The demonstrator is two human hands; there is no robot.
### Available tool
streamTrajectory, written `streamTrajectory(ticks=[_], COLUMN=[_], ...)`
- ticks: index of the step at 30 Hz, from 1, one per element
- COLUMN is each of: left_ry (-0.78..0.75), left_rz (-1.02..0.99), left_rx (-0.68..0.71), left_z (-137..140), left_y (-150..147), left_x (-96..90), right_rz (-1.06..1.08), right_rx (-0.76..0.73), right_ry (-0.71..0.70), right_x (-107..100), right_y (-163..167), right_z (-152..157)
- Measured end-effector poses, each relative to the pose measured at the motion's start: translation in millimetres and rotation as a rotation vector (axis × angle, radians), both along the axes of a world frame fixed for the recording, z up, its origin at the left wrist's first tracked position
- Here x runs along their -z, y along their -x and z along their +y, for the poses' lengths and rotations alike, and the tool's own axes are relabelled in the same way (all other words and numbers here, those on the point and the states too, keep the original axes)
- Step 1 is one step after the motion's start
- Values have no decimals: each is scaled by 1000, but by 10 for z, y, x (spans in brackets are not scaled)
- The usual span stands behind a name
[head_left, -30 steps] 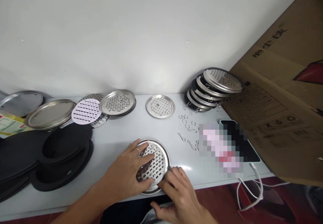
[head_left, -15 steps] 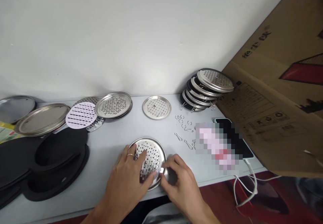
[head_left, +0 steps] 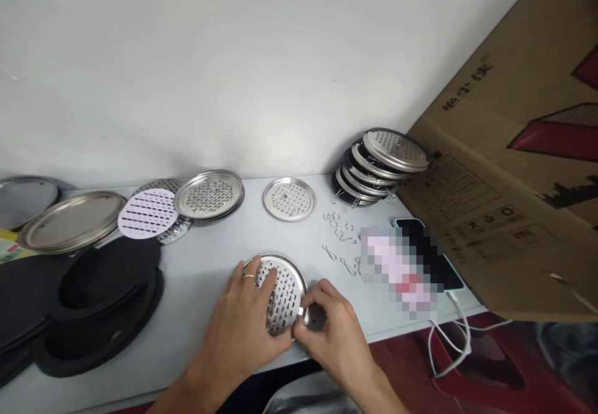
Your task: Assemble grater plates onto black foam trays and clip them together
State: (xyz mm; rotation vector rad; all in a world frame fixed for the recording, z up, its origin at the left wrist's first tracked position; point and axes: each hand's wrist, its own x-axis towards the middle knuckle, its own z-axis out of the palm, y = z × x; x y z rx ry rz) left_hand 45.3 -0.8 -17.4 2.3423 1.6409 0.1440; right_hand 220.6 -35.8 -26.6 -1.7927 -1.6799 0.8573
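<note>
A round metal grater (head_left: 284, 296) with a raised rim and rows of punched holes lies on the table edge before me. My left hand (head_left: 250, 314), with a ring on one finger, spans it, fingers over the upper left rim and thumb at the lower edge. At its right rim, my right hand (head_left: 331, 327) pinches with thumb and forefinger. A small bright bit shows between those fingertips; whether it is part of the rim I cannot tell. Loose wire clips and rings (head_left: 340, 230) lie behind my right hand.
Another grater disc (head_left: 289, 199) lies by the wall. Further left are stacked graters (head_left: 209, 195), a lilac slotted disc (head_left: 147, 213), metal discs (head_left: 75, 221) and black pieces (head_left: 107, 320). At right stand a leaning stack (head_left: 397, 152), a cabled phone (head_left: 427, 252) and a cardboard box (head_left: 495, 171).
My left thumb has shifted toward the right fingertips at the lower right rim, and my left fingers have shifted slightly right. The right hand keeps its pinch. The view has turned slightly.
</note>
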Motion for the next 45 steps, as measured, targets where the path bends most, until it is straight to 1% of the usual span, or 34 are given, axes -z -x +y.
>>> streamTrajectory(ticks=[5, 11, 16, 21, 29, 36, 45], left_ry=[-13, -13, -38, -108, -163, -193, -162], left_rz=[-4, 3, 6, -8, 10, 13, 29], left_rx=[-7, -15, -43, -66, -73, -70, -90], left_z=[4, -3, -21, -84, -186, -205, -229], left_y=[4, 11, 6, 44, 115, 107, 100], left_x=[-12, -19, 7, 51, 94, 116, 94], right_rz=[42, -68, -109, -159, -203, -152, -137], right_rx=[-27, -15, -28, -83, -165, -168, -160], right_ry=[-4, -39, -71, -79, -108, -67, -120], right_x=[-6, 77, 103, 87, 71, 57, 110], right_y=[-44, -11, 5, -3, -40, -57, -44], right_z=[7, -1, 6, 27, 81, 105, 89])
